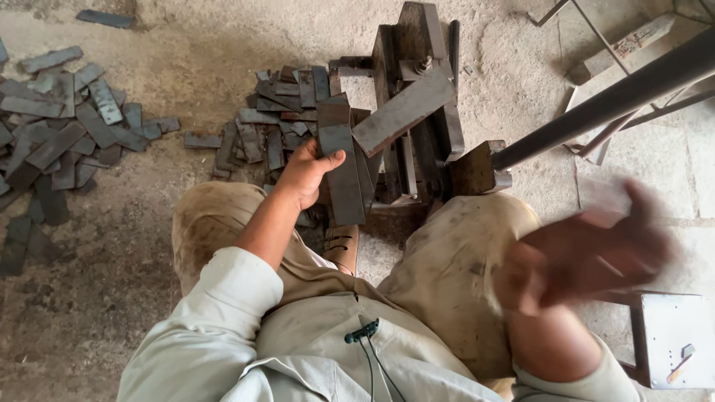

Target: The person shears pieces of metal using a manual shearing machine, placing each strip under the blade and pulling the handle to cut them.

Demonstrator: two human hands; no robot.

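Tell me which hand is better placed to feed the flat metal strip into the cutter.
Probably the left. The left hand already grips the metal strip right beside the cutter. The right hand is blurred, empty as far as visible, and away from the cutter.

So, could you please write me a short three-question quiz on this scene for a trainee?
1. True or false: the left hand holds a flat metal strip.
2. Which hand is blurred? A) left B) right
3. Fill in: cut strips lie in piles on the ____.

Key: 1 true. 2 B; the right hand is blurred and its grip looks empty. 3 floor.
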